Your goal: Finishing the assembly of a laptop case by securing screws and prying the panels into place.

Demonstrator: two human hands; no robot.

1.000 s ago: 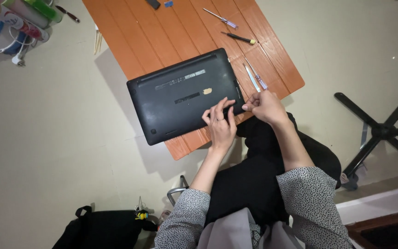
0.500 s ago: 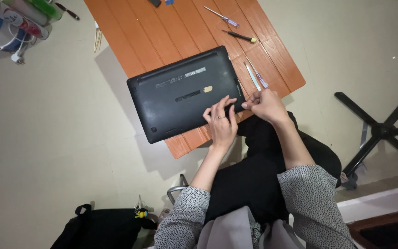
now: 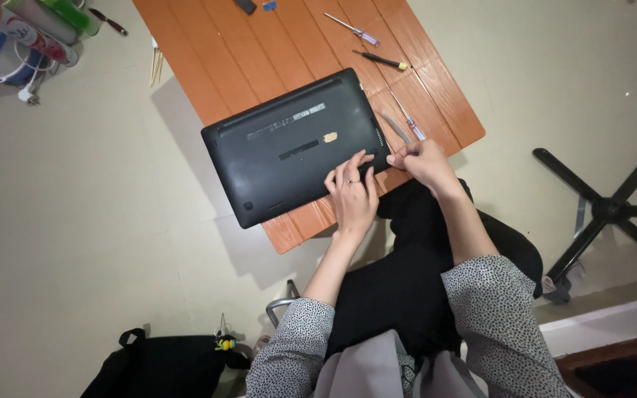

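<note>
**Both hands at the near corner of an upturned laptop**

A black laptop [image 3: 293, 147] lies bottom-up on the orange slatted bench [image 3: 259, 59], set askew, its near long edge reaching close to the bench's near edge. A small pale sticker sits near the middle of the base panel.

Left hand [image 3: 352, 195]: palm down, fingers spread flat on the base panel near the laptop's near right corner. A ring shows on one finger. This hand presses on the panel rather than closing around anything — grip open.

Right hand [image 3: 422, 161]: just beside that same corner, fingers curled and pinched together at the laptop's edge, touching or nearly touching the left fingertips. Something thin may be pinched there, but I cannot tell — too small to make out.

On the bench past the right hand: a grey-handled tool [image 3: 398, 129] and a clear-handled screwdriver [image 3: 409, 121], side by side, just beside the laptop's short edge. Farther off, a black screwdriver with a yellow tip [image 3: 381, 60] and another clear-handled screwdriver [image 3: 355, 28], well apart from the hands.

The person sits in dark trousers and a speckled top. On the floor: a black bag [image 3: 160, 365] at lower left, a black chair base [image 3: 610, 210] at right, bottles and a cable at upper left.
</note>
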